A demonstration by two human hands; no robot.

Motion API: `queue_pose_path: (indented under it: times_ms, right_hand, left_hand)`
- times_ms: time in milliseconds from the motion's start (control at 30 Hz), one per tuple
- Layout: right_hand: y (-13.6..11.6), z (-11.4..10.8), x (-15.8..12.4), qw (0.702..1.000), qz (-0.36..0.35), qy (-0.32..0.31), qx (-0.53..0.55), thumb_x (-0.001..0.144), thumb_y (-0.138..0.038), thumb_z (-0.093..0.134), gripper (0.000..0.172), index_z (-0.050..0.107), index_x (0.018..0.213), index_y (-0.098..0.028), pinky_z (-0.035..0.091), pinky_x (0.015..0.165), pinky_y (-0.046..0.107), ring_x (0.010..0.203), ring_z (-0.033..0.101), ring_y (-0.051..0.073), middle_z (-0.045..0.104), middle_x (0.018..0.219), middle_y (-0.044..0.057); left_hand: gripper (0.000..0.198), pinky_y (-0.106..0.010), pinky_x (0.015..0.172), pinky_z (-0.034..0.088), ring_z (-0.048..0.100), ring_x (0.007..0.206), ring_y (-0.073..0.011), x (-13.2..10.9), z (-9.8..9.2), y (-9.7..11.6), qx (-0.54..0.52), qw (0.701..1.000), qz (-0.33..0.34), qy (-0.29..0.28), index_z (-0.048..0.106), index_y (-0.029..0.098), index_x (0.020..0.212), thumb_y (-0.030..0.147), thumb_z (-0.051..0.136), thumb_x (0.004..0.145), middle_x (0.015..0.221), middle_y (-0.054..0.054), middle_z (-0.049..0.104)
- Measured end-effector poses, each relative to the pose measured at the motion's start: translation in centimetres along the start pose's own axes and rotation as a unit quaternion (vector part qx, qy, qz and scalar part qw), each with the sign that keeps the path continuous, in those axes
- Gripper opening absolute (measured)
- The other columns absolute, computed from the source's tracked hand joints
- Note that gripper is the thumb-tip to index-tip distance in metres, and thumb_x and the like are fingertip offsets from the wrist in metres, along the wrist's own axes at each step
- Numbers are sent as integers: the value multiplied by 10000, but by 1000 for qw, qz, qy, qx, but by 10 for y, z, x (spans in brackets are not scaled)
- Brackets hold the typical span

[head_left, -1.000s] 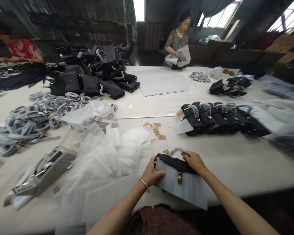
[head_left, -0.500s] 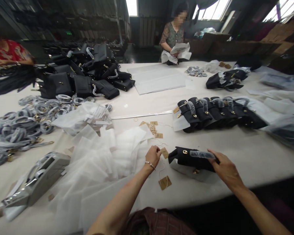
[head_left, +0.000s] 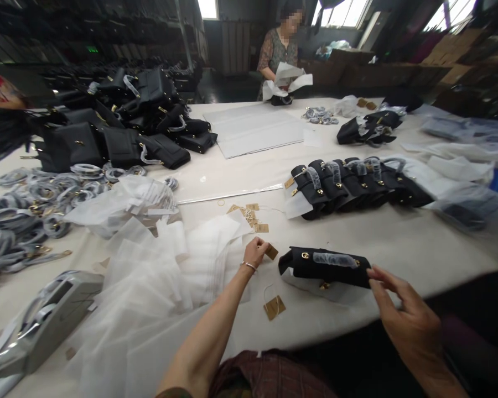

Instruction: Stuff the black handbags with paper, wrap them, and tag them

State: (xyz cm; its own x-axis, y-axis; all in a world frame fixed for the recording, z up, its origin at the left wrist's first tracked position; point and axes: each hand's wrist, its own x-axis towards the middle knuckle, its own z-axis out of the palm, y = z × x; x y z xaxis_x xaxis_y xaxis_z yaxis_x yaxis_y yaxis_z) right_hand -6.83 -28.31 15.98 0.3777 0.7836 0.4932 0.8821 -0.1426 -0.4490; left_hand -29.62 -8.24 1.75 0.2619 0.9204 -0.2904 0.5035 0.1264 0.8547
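My left hand (head_left: 255, 252) pinches a small brown hang tag (head_left: 271, 252) just left of a black handbag (head_left: 332, 264). The bag lies on the table near me, its handle (head_left: 335, 260) wrapped in clear film and its gold fittings showing. At the bag's right end, the thumb and index finger of my right hand (head_left: 406, 309) close on its corner. Another brown tag with a white string (head_left: 274, 307) rests on the table below my left hand. Beyond that hand lies a small heap of strung tags (head_left: 249, 215).
Thin white sheets (head_left: 149, 287) spread to my left, beside a grey tape dispenser (head_left: 53, 320) and wrapped straps (head_left: 29, 215). A row of black bags (head_left: 340, 185) stands ahead right. More black bags (head_left: 124, 121) are piled far left. Across the table, a person (head_left: 280, 55) handles white paper.
My right hand has moved off the wrapped handle to the bag's right end. My left hand still holds the tag. The view has shifted slightly to the right.
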Motion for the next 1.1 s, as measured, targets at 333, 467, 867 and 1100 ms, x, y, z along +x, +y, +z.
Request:
queue_pose_path:
  times_ms: [333, 467, 867, 1100]
  right_hand:
    - [-74, 65, -10, 870, 164, -283, 369, 848, -421, 657, 429, 588, 1235, -251, 572, 813, 345, 1140, 591, 258, 622, 1233, 96]
    - [-93, 79, -13, 709, 243, -413, 517, 728, -385, 789, 702, 487, 1346, -242, 571, 850, 379, 1298, 460, 298, 535, 1354, 135]
    - [-94, 63, -47, 667, 328, -443, 500, 732, -466, 771, 366, 682, 845, -129, 372, 521, 232, 544, 462, 77, 609, 705, 14]
    - [-61, 46, -64, 730, 338, -308, 508, 770, -516, 719, 353, 684, 737, -166, 387, 667, 275, 682, 477, 131, 597, 749, 23]
  left_hand:
    - [406, -296, 707, 498, 668, 749, -201, -103, -72, 31, -403, 852, 56, -330, 539, 147, 899, 469, 751, 771, 779, -71, 668]
    - [385, -285, 657, 511, 662, 675, -181, -121, -81, 45, -407, 829, 43, -382, 540, 145, 930, 457, 727, 804, 755, -60, 664]
    - [297, -176, 422, 365, 490, 408, -92, -121, -61, 41, -430, 834, 20, -345, 482, 177, 949, 387, 661, 840, 552, 51, 540]
    - [410, -170, 401, 327, 476, 406, -81, -120, -28, 27, -414, 813, -43, -408, 512, 159, 935, 428, 762, 753, 574, 43, 535]
